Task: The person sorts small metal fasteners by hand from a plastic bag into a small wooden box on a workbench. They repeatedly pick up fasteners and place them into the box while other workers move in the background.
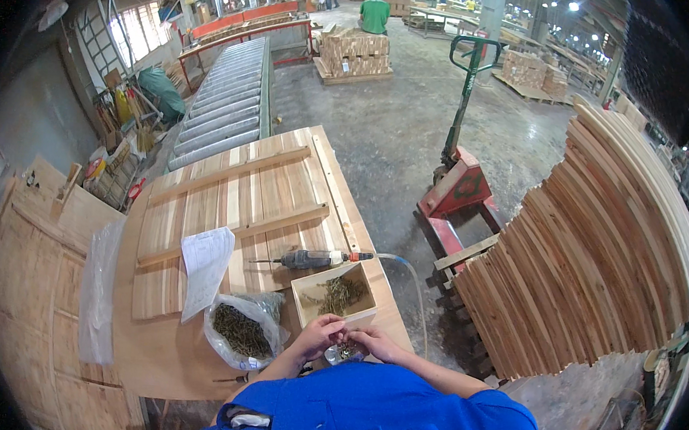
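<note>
At the near edge of the worktable, my left hand and my right hand are close together with bent fingers meeting in a pinch. Whatever is between the fingertips is too small to make out. Just below them lies a small clear plastic bag with shiny bits in it, partly hidden by my hands and blue shirt. Beyond my fingers stands an open wooden box with a heap of brassy screws. A clear bag full of screws sits left of my left forearm.
A pneumatic screwdriver with a hose lies behind the box. Papers rest on a slatted wooden panel. Curved wooden boards are stacked at right, near a red pallet jack. A roller conveyor runs behind; a person in green sits far off.
</note>
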Demonstrator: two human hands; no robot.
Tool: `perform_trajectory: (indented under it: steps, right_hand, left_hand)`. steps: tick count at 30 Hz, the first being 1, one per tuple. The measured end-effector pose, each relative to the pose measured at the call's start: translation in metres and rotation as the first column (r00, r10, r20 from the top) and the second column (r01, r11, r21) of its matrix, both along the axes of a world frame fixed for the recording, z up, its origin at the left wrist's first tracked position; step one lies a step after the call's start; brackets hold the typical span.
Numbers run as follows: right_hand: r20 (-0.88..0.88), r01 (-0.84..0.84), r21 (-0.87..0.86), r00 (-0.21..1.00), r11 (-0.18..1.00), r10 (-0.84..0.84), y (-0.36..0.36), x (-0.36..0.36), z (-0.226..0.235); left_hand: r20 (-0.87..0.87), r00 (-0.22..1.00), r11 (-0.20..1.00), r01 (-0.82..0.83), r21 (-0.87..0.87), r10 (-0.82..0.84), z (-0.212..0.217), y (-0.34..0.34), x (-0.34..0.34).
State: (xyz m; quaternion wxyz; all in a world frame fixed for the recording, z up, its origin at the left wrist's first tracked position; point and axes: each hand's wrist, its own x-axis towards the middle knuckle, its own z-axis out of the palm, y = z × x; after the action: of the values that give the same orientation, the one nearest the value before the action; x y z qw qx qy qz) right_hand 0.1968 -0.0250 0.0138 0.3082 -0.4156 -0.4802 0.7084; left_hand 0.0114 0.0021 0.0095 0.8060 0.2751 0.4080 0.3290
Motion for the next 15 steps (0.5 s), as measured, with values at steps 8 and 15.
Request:
perform_trajectory:
  steps: [8,15]
  right_hand:
    - [-0.171,0.211,0.029,0.964,0.977,-0.203,0.004,0.002,0.015]
    - [-0.067,0.145,0.181,0.989,0.973,-0.135,0.003,-0.004,0.007]
  left_hand:
    - [0.087,0.996,0.999,-0.027,-0.031,0.029,0.003,-0.007,0.004]
    - [0.081,0.997,0.999,-0.015,-0.04,0.019,0.0,-0.005,0.006]
